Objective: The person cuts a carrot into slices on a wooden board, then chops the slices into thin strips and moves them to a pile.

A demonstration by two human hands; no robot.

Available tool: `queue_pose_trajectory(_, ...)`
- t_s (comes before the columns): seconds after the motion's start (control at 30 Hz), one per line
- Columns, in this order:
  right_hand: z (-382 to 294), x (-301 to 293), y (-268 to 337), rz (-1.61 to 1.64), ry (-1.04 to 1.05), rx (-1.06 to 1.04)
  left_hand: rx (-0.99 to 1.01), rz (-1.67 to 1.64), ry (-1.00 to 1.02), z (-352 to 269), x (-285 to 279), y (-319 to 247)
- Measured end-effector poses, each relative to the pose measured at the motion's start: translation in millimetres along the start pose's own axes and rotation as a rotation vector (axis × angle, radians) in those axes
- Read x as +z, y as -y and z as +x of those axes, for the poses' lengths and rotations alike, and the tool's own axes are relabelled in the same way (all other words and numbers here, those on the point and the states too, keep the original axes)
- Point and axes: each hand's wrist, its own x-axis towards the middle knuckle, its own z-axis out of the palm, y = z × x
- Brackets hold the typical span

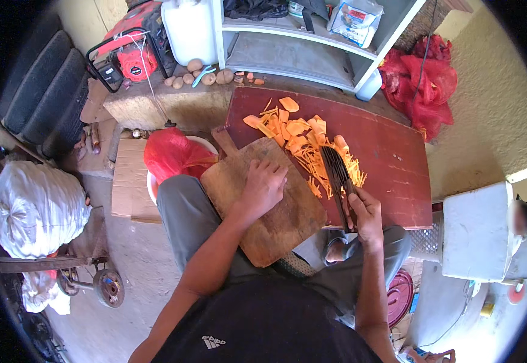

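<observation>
A worn wooden cutting board (286, 227) with a short handle lies tilted across my lap and the near edge of a reddish-brown table (390, 172). My left hand (265, 183) rests on the board with its fingers bent; what is under the palm is hidden. My right hand (367, 215) grips a dark, broad-bladed kitchen tool (334, 168), probably a knife, with streaks along its blade. The blade lies over a heap of thin orange carrot strips (311, 159) on the table. Wider carrot slices (289, 104) are at the pile's far side.
Left of the board stands a white tub (151, 188) with a red mesh bag (172, 152). Potatoes (224, 76) and a light-blue peeler (203, 76) lie on the ledge beyond, near a red generator (134, 63). A metal shelf (290, 54) stands behind. A person (520, 218) is at right.
</observation>
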Motion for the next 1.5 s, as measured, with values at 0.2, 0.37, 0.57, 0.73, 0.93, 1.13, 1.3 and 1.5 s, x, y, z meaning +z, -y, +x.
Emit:
queue_pose_trajectory(0.2,5.5,11.5,-42.6,0.321,0.157,0.14,-0.061,-0.175,-0.109,-2.2,23.3,29.7)
queue_pose_trajectory(0.37,-17.5,9.2,-14.2,0.352,0.243,0.116,-0.354,-0.238,-0.068,12.8,11.8,38.0)
queue_pose_trajectory(0.57,-24.2,29.2,11.9,-0.257,0.204,-0.207,-0.186,0.0,-0.116,62.6,-7.2,62.3)
queue_pose_trajectory(0.73,-21.2,30.4,-14.5,-0.24,0.183,-0.302,-0.479,0.079,-0.07,92.6,17.9,84.5)
queue_pose_trajectory(0.93,-20.8,31.6,-13.0,-0.305,0.263,-0.304,-0.671,-0.465,-0.297,91.0,36.6,118.1)
queue_pose_trajectory(1.13,-17.8,18.5,-21.8,-0.148,0.264,-0.145,-0.614,-0.715,-0.165,36.0,16.2,32.4)
queue_pose_trajectory(1.3,-17.4,23.8,-17.5,-0.086,0.3,-0.079,-0.639,-0.774,-0.116,-23.3,19.2,-4.3)
queue_pose_trajectory(1.5,-22.5,18.4,-5.3,-0.166,0.309,-0.034,-0.435,-0.422,-0.111,-8.4,13.2,13.3)
